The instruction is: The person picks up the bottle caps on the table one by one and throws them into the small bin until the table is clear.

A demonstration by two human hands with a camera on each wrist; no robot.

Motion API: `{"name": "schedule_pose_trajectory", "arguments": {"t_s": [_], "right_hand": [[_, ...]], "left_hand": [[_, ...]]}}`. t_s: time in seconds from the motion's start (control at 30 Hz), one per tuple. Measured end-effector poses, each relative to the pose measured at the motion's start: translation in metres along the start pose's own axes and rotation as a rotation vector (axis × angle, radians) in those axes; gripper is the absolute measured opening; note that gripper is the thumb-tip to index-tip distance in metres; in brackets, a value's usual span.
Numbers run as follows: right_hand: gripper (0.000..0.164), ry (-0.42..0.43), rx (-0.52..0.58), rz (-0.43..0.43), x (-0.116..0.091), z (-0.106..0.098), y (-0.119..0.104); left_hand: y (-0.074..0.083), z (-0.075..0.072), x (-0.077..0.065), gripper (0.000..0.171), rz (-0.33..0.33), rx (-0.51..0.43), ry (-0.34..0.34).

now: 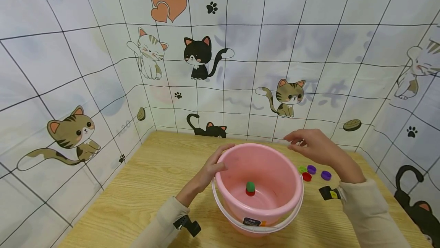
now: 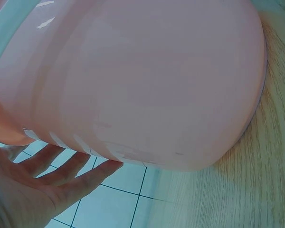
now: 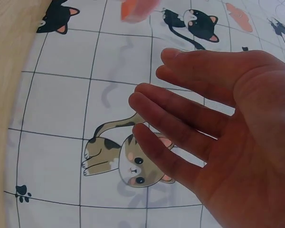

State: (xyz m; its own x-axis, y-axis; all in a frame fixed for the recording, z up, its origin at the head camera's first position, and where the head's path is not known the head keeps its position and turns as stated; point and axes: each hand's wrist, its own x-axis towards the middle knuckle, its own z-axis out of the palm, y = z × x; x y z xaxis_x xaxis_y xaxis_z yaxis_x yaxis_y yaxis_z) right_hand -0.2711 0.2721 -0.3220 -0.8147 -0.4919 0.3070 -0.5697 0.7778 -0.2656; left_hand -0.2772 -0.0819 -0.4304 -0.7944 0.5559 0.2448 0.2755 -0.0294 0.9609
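A pink bucket with a white handle stands upright on the table. At its left rim, my left hand grips the edge, thumb over the inner side and fingers along the outside. In the left wrist view these fingers lie against the bucket's wall. On the bucket's floor sits a small green piece with a red piece below it. My right hand hovers above the table, right of the bucket, fingers loosely extended. Nothing shows in its grasp in the right wrist view.
Several small round caps lie right of the bucket: two purple caps, a red cap and a green cap. The wooden table meets a cat-patterned cloth wall at the back and sides.
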Motion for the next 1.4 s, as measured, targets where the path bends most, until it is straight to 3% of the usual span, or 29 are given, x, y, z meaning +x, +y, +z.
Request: {"name": "schedule_pose_trajectory", "arguments": {"t_s": [0.53,0.87,1.4], "right_hand": [[0.027,-0.055,0.083,0.128,-0.022,0.033,0.046],[0.027,-0.025,0.106,0.173,-0.040,0.064,0.081],[0.027,0.053,0.052,0.317,-0.062,0.114,0.111]], "left_hand": [[-0.002,0.001,0.000,0.074,-0.003,-0.001,0.002],[0.000,0.002,0.001,0.075,-0.002,-0.009,0.007],[-0.002,0.000,0.002,0.075,0.009,0.000,0.000]]}}
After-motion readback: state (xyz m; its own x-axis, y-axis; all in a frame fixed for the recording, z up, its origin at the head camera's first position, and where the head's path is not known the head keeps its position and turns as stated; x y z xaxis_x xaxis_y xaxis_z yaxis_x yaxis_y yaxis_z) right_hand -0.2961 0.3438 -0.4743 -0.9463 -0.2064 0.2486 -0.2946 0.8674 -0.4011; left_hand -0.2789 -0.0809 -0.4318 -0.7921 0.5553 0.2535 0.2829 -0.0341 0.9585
